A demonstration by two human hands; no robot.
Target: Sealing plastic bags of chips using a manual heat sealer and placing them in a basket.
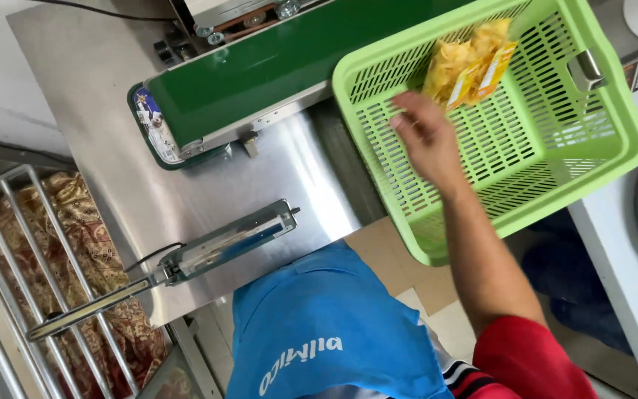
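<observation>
My right hand (424, 139) reaches into a light green plastic basket (607, 159). Its fingers are spread and slightly blurred, and nothing is gripped in them. A clear packet of yellow chips with an orange label (468, 63) lies on the basket's floor just beyond my fingertips; whether they touch it is unclear. My forearm runs down to a red sleeve (529, 358) at the bottom right. My left hand is out of view. A blue apron (326, 325) covers my front.
A machine with a green conveyor belt (260, 74) stands on a stainless steel table (105, 89), left of the basket. A metal lever tool (208, 251) lies near the table's front edge. A wire rack (9, 244) over patterned cloth is at left, a white counter (629, 266) at right.
</observation>
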